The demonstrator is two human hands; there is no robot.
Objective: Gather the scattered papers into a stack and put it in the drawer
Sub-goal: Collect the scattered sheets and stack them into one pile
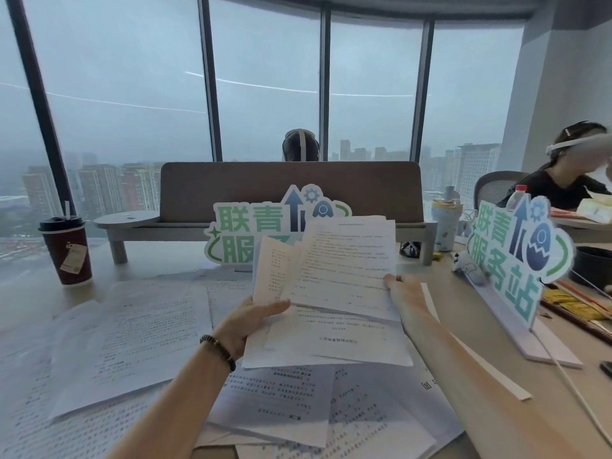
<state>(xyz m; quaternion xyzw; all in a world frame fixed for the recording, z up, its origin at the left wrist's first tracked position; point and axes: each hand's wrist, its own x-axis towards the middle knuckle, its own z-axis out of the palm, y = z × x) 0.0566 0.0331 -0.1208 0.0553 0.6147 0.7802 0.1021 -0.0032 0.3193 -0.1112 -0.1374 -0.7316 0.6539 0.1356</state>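
Observation:
I hold a fan of several printed white papers (344, 260) raised above the desk. My left hand (246, 323), with a bead bracelet on the wrist, grips their lower left corner. My right hand (402, 288) pinches the lower right edge of the same sheets. Many more scattered papers (142, 336) lie overlapping across the desk (29, 303), to the left, below my hands and toward the near edge. No drawer is in view.
A dark red coffee cup (68, 250) stands at the left. A green sign (251, 236) sits behind the held papers; a second sign (516, 260) at the right. A monitor riser (291, 207), bottle (443, 223), cable and two seated people lie beyond.

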